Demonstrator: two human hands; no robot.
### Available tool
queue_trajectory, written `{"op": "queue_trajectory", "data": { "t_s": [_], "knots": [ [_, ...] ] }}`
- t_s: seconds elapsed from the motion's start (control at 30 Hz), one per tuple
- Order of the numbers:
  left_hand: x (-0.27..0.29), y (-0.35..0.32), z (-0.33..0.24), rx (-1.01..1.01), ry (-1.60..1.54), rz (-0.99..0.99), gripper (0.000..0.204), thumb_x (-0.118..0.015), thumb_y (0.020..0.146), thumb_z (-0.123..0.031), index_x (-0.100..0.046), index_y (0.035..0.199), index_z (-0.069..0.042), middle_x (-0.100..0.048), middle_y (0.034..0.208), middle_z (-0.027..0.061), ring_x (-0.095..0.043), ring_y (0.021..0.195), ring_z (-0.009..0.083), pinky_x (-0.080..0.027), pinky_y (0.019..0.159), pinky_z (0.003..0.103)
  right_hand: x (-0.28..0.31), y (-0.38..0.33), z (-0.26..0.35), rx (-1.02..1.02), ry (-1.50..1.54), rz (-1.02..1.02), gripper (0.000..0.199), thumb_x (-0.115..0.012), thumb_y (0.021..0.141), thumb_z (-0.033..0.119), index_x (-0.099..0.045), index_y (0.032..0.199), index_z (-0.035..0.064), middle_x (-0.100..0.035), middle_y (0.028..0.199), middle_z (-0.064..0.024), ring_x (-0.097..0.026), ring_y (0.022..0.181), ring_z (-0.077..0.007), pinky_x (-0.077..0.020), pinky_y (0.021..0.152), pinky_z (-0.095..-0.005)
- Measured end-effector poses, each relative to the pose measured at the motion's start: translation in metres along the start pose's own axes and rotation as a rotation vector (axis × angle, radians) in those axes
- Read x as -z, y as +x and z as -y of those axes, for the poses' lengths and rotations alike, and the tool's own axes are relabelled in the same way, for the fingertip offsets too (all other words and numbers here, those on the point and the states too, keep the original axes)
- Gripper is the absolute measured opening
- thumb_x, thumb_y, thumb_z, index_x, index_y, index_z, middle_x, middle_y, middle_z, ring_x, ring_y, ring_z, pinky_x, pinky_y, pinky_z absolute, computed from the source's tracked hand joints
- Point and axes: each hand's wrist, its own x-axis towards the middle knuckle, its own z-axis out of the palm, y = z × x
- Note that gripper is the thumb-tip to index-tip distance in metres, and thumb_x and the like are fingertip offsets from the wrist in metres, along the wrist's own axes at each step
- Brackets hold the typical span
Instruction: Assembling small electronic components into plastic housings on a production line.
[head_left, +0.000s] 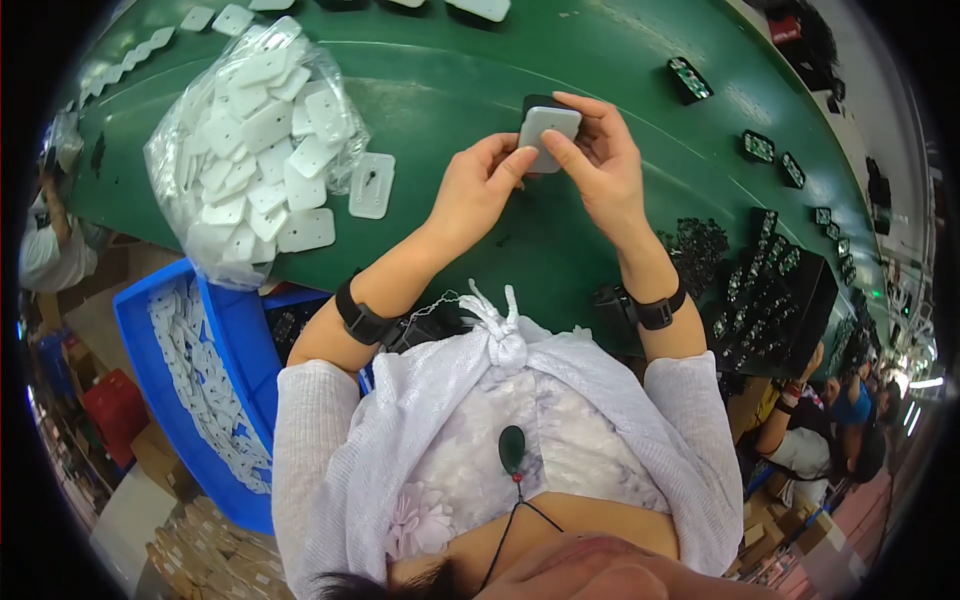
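Between my two hands, above the green work surface, is a small rounded device case with a light grey-white cover (pixel 549 125) lying over a black shell (pixel 540 101). My left hand (pixel 481 184) grips its lower left edge, fingers curled behind and thumb at the front. With the thumb pressed on the cover, my right hand (pixel 604 155) holds the right side, its index finger along the top. The fingers behind the case are partly hidden. A clear plastic bag (pixel 345 100) full of white covers (pixel 268 125) lies to the left, and beside it is a translucent tray (pixel 372 185) with tiny dark pieces.
A blue bin (pixel 228 335) of white strips stands at lower left. On the right are a pile of small black parts (pixel 697 245) and a black box (pixel 812 312) with circuit-board assemblies. Several black shells with boards (pixel 690 79) sit along the green table (pixel 430 75). Other people work at both sides.
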Motion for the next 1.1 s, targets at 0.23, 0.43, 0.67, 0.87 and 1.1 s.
{"op": "queue_trajectory", "data": {
  "t_s": [0.23, 0.43, 0.67, 0.87, 1.1],
  "knots": [
    [0.041, -0.032, 0.0, -0.637, 1.046, -0.344, 0.05, -0.077, 0.075, -0.027, -0.058, 0.116, -0.005, -0.057, 0.106, 0.0146, -0.053, 0.098, 0.0342, -0.045, 0.084, 0.043, 0.032, 0.046, 0.005, 0.163, -0.311, -0.028, 0.041, -0.07, 0.088, 0.008, -0.057, 0.126, 0.0027, -0.065, 0.109, -0.0076, -0.062, 0.097, -0.0142, -0.0506, 0.087, -0.0277],
    [0.08, -0.069, 0.021, -0.479, 1.383, -0.48, 0.057, -0.076, 0.077, -0.03, -0.056, 0.124, -0.002, -0.054, 0.113, 0.0163, -0.052, 0.1, 0.0351, -0.044, 0.087, 0.044, 0.077, 0.125, -0.013, 0.112, -0.527, -0.113, 0.038, -0.076, 0.083, 0.018, -0.062, 0.114, 0.0011, -0.069, 0.106, -0.0129, -0.065, 0.095, -0.0205, -0.0527, 0.083, -0.0313],
    [0.068, -0.08, 0.018, -0.469, 1.195, -0.332, 0.055, -0.074, 0.081, -0.017, -0.055, 0.131, -0.005, -0.053, 0.114, 0.0165, -0.051, 0.098, 0.0322, -0.044, 0.085, 0.041, 0.09, 0.182, -0.03, 0.016, -0.567, 0.101, 0.028, -0.069, 0.089, 0.025, -0.069, 0.106, 0.0029, -0.069, 0.092, -0.004, -0.061, 0.085, -0.0109, -0.0497, 0.076, -0.0266],
    [0.057, -0.07, 0.006, -0.512, 1.018, -0.144, 0.048, -0.062, 0.085, 0.003, -0.056, 0.132, -0.004, -0.053, 0.115, 0.019, -0.057, 0.097, 0.0333, -0.05, 0.083, 0.04, 0.082, 0.185, -0.038, 0.085, -0.706, 0.011, 0.032, -0.072, 0.086, 0.033, -0.071, 0.103, 0.0061, -0.068, 0.092, -0.006, -0.063, 0.083, -0.0158, -0.0509, 0.075, -0.0302],
    [0.069, -0.045, -0.026, -0.678, 1.452, 0.155, 0.052, -0.049, 0.082, 0.008, -0.061, 0.129, -0.011, -0.052, 0.142, 0.0072, -0.049, 0.127, 0.0305, -0.04, 0.102, 0.043, 0.152, 0.09, 0.018, 0.339, -1.503, -0.188, 0.036, -0.065, 0.086, 0.043, -0.066, 0.108, 0.015, -0.064, 0.102, -0.0072, -0.061, 0.1, -0.0296, -0.0504, 0.083, -0.0418]
  ]
}}
